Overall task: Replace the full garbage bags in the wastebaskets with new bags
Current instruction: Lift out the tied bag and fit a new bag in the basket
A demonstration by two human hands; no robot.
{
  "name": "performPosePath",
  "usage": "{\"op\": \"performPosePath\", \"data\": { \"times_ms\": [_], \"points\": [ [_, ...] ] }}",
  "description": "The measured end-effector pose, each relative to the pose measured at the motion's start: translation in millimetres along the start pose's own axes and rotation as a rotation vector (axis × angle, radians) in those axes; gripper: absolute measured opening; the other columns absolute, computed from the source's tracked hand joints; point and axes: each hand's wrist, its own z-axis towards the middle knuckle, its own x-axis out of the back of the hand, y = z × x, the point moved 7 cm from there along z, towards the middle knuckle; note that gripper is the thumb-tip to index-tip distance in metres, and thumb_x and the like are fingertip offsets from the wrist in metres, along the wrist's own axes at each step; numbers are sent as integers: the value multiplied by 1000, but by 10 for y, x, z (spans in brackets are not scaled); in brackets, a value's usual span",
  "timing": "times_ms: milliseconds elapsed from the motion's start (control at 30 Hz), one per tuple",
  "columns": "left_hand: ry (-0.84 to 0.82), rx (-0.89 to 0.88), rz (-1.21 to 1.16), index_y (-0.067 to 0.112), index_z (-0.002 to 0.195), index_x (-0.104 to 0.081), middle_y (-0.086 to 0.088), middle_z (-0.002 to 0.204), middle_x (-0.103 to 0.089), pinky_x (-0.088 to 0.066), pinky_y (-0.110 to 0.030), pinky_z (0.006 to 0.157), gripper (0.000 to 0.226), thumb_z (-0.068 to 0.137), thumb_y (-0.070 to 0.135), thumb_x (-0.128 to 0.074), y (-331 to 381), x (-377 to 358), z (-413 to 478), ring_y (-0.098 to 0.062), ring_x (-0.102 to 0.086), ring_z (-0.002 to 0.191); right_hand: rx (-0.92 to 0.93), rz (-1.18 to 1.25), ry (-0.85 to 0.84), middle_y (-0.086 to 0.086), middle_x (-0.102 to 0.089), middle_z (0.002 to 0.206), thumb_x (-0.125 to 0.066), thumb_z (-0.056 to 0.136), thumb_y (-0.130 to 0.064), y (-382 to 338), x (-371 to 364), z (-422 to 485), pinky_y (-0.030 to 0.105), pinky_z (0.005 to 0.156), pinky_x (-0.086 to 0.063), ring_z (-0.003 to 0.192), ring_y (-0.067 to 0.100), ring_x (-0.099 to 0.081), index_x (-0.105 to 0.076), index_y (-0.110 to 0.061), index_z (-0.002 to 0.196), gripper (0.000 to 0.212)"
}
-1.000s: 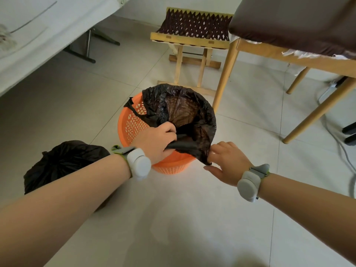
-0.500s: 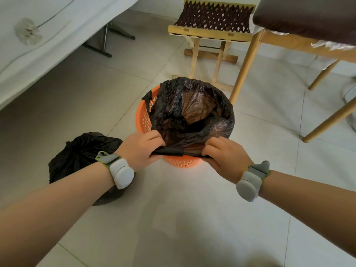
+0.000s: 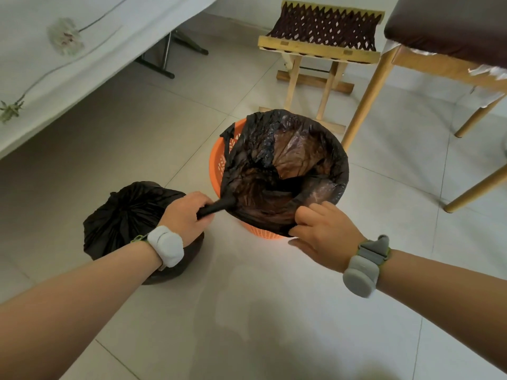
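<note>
Just left of the orange basket [image 3: 216,168], on its near side, the fingers of my left hand [image 3: 186,216] are clenched round a twisted bunch of the black bag [image 3: 290,160]. At the near rim the fingers of my right hand [image 3: 325,237] curl over the same bag's edge, grasping it; the bag lines the basket. The tied full bag [image 3: 123,215] sits on the floor just left of the basket, and beyond the basket stand a wooden stool [image 3: 318,48] and a chair leg [image 3: 366,100].

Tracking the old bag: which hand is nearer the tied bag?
Left. The left hand is just beside the tied bag; the right hand is farther, at the wastebasket rim.
</note>
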Motion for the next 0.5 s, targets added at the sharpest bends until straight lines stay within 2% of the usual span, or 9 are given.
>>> {"op": "performPosePath", "data": {
  "times_ms": [67, 133, 233, 333, 433, 500],
  "points": [
    [91, 245, -194, 14, 87, -61, -3, 70, -55, -41, -26, 60, 3, 88, 17, -61, -137, 83, 16, -18, -49, 62, -20, 94, 41, 1, -56, 82, -55, 85, -42, -30, 120, 57, 31, 59, -42, 68, 22, -50, -68, -20, 90, 26],
    [202, 366, -320, 13, 79, -58, -7, 63, -51, -36, -27, 55, 16, 89, 26, -60, -131, 182, 91, -18, -45, 56, -76, 137, 57, 1, -57, 90, -47, 88, -42, -28, 177, 172, 31, 62, -42, 73, 23, -52, -65, -20, 97, 30],
    [221, 418, -361, 11, 70, -54, 0, 57, -43, -31, -28, 52, 33, 85, 39, -63, 32, 216, 287, -16, -39, 52, -133, 89, -42, 1, -58, 96, -40, 86, -45, -61, 70, 345, 32, 62, -44, 76, 23, -54, -66, -20, 106, 41],
    [60, 406, -270, 15, 73, -60, 1, 60, -51, -33, -28, 52, 33, 82, 47, -64, 154, 109, 461, -16, -48, 54, -135, 69, -108, 0, -59, 88, -36, 84, -46, -169, -22, 459, 32, 57, -45, 70, 22, -55, -69, -21, 100, 44],
    [10, 372, -172, 10, 79, -63, -5, 66, -56, -36, -29, 55, 28, 85, 38, -62, 152, 49, 535, -24, -55, 63, -205, 146, -137, 0, -60, 84, -36, 85, -43, -186, -32, 553, 34, 56, -48, 69, 23, -57, -70, -21, 97, 43],
    [79, 410, -221, 13, 71, -59, -1, 60, -50, -34, -29, 53, 28, 87, 37, -60, 78, 82, 536, -22, -50, 58, -261, 194, -122, 2, -61, 90, -36, 88, -41, -107, -3, 656, 38, 62, -49, 76, 26, -57, -69, -20, 102, 41]
  ]
}}
